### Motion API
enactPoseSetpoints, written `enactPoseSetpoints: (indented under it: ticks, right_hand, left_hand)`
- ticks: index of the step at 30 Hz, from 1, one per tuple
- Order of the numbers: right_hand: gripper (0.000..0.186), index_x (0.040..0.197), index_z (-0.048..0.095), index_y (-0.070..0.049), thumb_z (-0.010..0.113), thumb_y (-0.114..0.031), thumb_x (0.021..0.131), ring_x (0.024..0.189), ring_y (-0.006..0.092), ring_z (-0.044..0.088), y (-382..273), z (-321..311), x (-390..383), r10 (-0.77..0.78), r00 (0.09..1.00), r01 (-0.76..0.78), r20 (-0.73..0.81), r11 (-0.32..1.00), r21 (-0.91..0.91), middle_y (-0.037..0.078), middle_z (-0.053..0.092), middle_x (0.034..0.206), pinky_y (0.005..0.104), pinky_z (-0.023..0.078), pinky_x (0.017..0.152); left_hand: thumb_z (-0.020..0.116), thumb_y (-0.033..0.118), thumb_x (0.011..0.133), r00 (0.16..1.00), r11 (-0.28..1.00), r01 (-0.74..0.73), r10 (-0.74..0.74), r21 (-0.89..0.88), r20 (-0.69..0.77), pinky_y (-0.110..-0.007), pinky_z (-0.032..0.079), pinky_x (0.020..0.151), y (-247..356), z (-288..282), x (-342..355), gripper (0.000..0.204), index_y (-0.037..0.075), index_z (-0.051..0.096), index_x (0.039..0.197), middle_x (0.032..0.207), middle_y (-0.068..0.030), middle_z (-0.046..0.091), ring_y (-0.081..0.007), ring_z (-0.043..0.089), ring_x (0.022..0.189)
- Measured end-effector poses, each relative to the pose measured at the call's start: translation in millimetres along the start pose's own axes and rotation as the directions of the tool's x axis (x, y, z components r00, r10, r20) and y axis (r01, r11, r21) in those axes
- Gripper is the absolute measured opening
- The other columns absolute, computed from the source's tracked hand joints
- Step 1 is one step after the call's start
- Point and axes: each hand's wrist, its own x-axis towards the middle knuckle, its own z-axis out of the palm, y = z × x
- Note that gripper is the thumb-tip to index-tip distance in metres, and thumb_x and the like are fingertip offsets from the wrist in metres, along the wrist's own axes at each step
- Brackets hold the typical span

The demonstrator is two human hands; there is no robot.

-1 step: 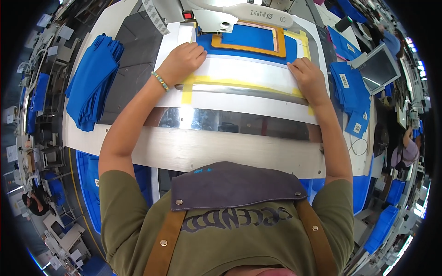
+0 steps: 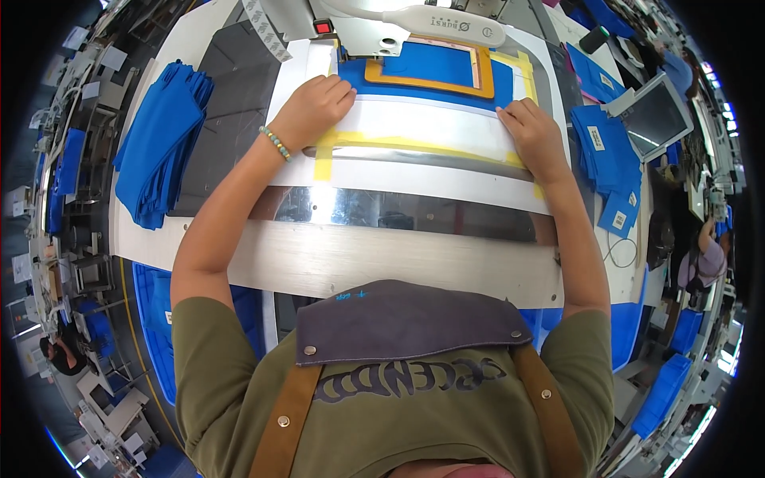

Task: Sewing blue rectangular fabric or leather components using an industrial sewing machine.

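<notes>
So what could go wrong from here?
With the left hand and right hand at opposite near corners of the blue cloth, an uneven pull might skew it beneath the orange-yellow frame. The left fingers are also near the white machine head, so they could be knocked or pinched if it moves.
</notes>
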Motion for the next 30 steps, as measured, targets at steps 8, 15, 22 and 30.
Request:
enactPoseSetpoints:
  ticks: [8,15,22,30]
  right_hand:
    - [0.024,0.114,0.074,0.000,0.073,-0.007,0.091,0.109,0.0302,0.066,-18,-14,-20,0.242,0.969,-0.232,-0.048,0.959,0.162,0.011,0.070,0.116,0.0400,0.056,0.092]
    - [0.043,0.137,0.071,-0.006,0.062,-0.036,0.107,0.146,0.0354,0.046,-26,-7,-33,0.369,0.919,-0.383,0.140,0.919,0.095,0.015,0.053,0.157,0.0471,0.038,0.120]
    - [0.044,0.139,0.071,-0.012,0.059,-0.040,0.108,0.152,0.0343,0.038,-23,-3,-38,0.402,0.904,-0.424,0.144,0.883,0.202,0.014,0.050,0.160,0.0481,0.031,0.125]
    - [0.043,0.141,0.070,-0.015,0.059,-0.039,0.108,0.153,0.0345,0.037,-22,-1,-38,0.431,0.884,-0.462,0.179,0.865,0.195,0.014,0.049,0.161,0.0482,0.030,0.125]
  left_hand:
    - [0.069,0.016,0.095,0.957,0.942,0.290,-0.288,-0.166,0.037,-0.043,0.044,0.117,21,-15,-14,0.042,0.006,0.069,0.136,0.143,-0.0094,0.066,-0.0329,0.053,0.141]
    - [0.069,0.029,0.101,0.931,0.871,0.366,-0.350,-0.328,0.109,-0.046,0.036,0.122,18,-13,-20,0.048,0.011,0.065,0.145,0.159,-0.0061,0.056,-0.0348,0.039,0.153]
    - [0.068,0.034,0.102,0.917,0.868,0.400,-0.379,-0.296,0.127,-0.047,0.034,0.123,20,-11,-21,0.048,0.012,0.067,0.144,0.162,-0.0086,0.051,-0.0362,0.039,0.153]
    - [0.069,0.045,0.100,0.911,0.893,0.407,-0.382,-0.191,0.155,-0.049,0.036,0.123,16,-18,-18,0.052,0.016,0.069,0.144,0.163,-0.0123,0.049,-0.0372,0.036,0.155]
